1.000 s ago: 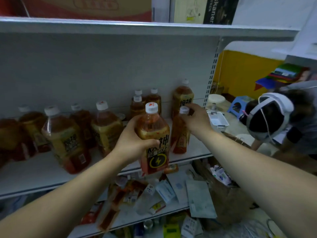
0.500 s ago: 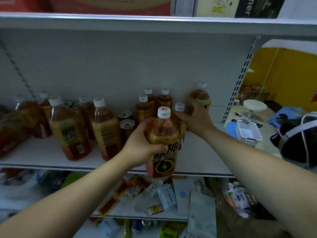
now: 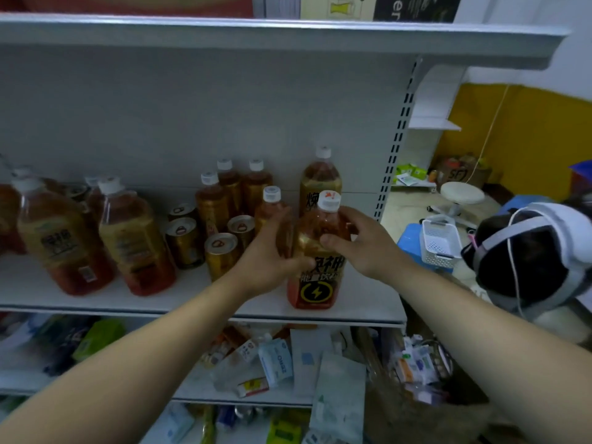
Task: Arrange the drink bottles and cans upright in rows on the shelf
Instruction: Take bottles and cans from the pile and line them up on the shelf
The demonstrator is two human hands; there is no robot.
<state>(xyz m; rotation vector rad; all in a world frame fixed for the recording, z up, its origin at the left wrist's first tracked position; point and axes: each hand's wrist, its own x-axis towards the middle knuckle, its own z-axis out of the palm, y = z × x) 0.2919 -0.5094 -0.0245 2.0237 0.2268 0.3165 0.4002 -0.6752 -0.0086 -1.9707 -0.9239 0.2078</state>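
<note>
Both hands wrapped lightning-label bottle, upright at shelf front; cans behind it upright, rows unfinished.

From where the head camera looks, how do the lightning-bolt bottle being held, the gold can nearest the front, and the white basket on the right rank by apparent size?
1. The lightning-bolt bottle, largest, though it is also nearest the camera.
2 and 3. The white basket and the gold can look much alike; the basket stands farther off, so I won't rank them.
</note>
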